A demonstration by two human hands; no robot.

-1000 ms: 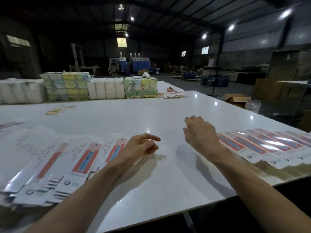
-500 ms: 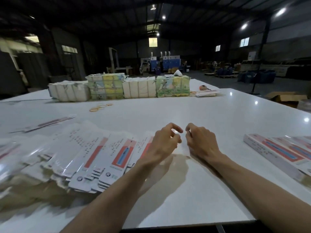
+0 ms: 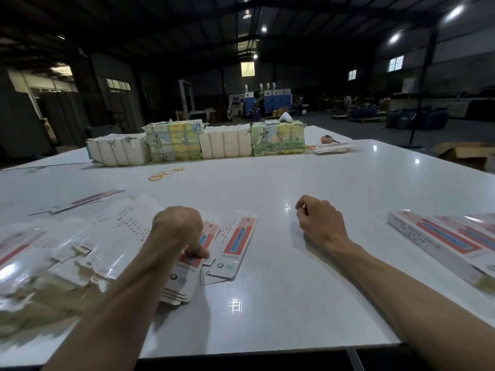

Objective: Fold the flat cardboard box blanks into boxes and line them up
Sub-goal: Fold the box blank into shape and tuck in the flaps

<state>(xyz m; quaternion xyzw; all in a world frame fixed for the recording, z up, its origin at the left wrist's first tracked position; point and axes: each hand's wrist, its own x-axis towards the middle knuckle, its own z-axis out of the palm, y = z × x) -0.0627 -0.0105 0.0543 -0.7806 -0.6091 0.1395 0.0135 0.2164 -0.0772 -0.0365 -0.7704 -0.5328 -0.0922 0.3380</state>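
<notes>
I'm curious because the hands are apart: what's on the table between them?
In the head view, one flat box blank lies beside the left hand; from there to the right hand the white table is bare.

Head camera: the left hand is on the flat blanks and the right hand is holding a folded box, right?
Not quite. In the head view the right hand holds nothing; it is curled over the table, apart from the folded boxes. The left hand is on the flat blanks.
</notes>
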